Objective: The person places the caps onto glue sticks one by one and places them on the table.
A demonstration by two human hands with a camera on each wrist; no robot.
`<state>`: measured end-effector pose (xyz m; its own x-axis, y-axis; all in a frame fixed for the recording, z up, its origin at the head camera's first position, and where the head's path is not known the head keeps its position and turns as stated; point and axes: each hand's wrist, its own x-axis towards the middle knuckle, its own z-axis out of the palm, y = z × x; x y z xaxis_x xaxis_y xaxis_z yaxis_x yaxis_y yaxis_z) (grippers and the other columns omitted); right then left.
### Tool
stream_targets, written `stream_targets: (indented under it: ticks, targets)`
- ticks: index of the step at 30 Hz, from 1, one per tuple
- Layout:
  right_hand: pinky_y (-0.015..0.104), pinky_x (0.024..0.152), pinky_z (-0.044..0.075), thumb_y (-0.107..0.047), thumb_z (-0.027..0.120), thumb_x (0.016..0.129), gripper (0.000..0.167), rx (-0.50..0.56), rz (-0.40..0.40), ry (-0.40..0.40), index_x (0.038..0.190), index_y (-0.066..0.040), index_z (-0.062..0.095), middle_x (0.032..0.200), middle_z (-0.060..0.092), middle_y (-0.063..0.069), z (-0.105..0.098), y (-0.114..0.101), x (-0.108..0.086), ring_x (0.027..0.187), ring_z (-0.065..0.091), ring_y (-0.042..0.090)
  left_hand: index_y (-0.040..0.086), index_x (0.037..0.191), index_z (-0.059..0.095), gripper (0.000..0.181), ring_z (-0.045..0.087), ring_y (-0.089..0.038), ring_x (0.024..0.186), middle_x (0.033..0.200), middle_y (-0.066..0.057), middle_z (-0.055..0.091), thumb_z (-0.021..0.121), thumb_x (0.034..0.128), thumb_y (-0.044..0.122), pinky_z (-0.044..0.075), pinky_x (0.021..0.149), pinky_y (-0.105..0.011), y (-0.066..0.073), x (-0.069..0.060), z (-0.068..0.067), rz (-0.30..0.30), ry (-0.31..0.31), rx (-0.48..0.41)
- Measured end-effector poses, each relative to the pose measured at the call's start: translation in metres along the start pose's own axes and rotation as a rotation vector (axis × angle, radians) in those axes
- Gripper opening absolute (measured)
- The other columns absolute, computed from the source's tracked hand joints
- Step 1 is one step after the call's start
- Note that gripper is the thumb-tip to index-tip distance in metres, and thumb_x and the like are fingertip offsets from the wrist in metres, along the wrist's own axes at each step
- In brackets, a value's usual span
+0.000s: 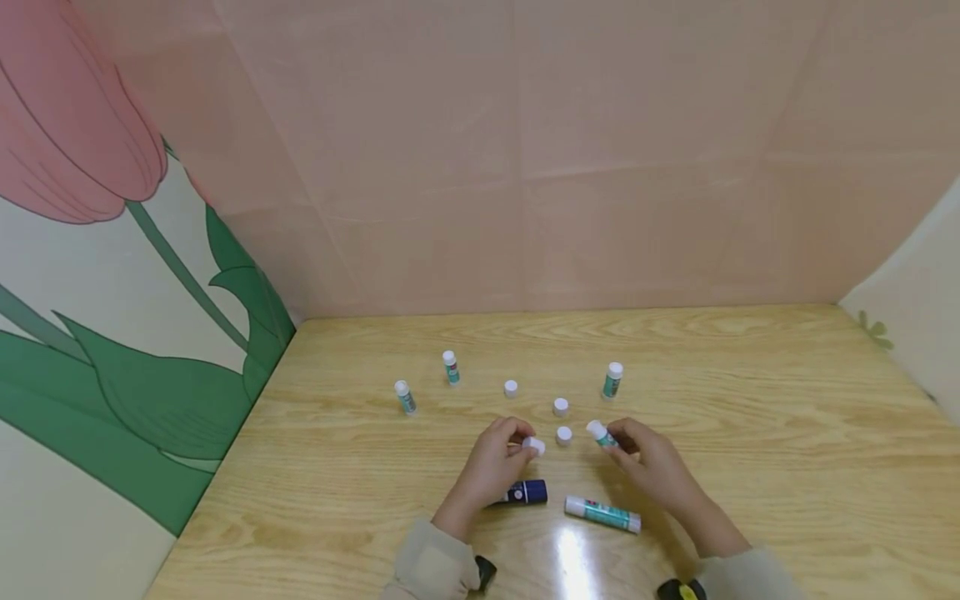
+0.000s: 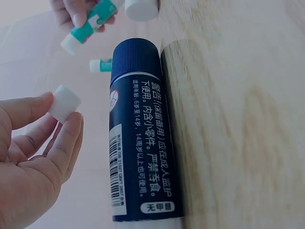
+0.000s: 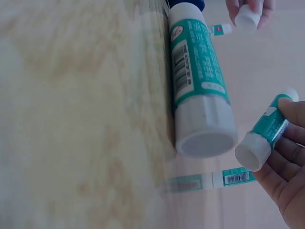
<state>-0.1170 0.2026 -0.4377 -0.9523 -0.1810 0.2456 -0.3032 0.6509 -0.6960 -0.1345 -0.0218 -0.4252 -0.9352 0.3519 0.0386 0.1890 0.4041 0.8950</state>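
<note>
The left hand (image 1: 491, 462) pinches a cap (image 1: 536, 446), the right hand (image 1: 660, 472) a stick (image 1: 601, 432); both seem best kept aligned.

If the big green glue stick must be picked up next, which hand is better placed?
Probably the right hand: it is nearer the big green glue stick; the left hand is nearer the dark blue tube. But neither is free: the right holds a small glue stick, the left a white cap.
</note>
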Motion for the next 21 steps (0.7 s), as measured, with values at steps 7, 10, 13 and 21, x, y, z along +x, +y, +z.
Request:
stream_targets:
  ticks: [7,10,13,21]
  targets:
    - [0.025,0.061,0.047,0.002,0.061,0.077,0.017,0.004,-0.011,-0.008,0.093,0.0,0.057,0.082,0.059,0.003,0.003,-0.006,-0.002,0.071,0.055,0.013,0.004,0.098,0.055,0.016,0.05,-0.009,0.084,0.09,0.003,0.048,0.058,0.0824,0.008,0.044,0.071,-0.017,0.0,-0.001,0.001,-0.026,0.004,-0.031]
    - [0.024,0.061,0.046,0.001,0.061,0.077,0.017,0.02,-0.01,-0.016,0.094,0.001,0.058,0.082,0.059,0.002,0.004,-0.009,-0.003,0.07,0.054,0.013,0.003,0.098,0.055,0.017,0.05,-0.009,0.084,0.091,0.003,0.048,0.057,0.0825,0.008,0.044,0.07,-0.017,0.0,-0.002,0.002,-0.031,0.004,-0.052]
    - [0.023,0.061,0.046,0.0,0.061,0.077,0.017,0.026,-0.002,-0.03,0.094,0.001,0.058,0.083,0.059,0.001,0.004,-0.011,-0.003,0.071,0.054,0.012,0.003,0.097,0.055,0.016,0.05,-0.009,0.085,0.091,0.002,0.049,0.057,0.0824,0.008,0.044,0.07,-0.017,0.0,-0.002,0.003,-0.024,0.006,-0.062]
    - [0.022,0.061,0.046,0.001,0.061,0.076,0.019,0.019,-0.026,-0.045,0.095,0.001,0.059,0.082,0.058,-0.001,0.007,-0.015,-0.005,0.07,0.053,0.009,0.004,0.096,0.055,0.015,0.05,-0.01,0.085,0.092,0.002,0.05,0.057,0.0825,0.009,0.044,0.071,-0.017,-0.001,-0.002,0.004,0.003,0.013,-0.068]
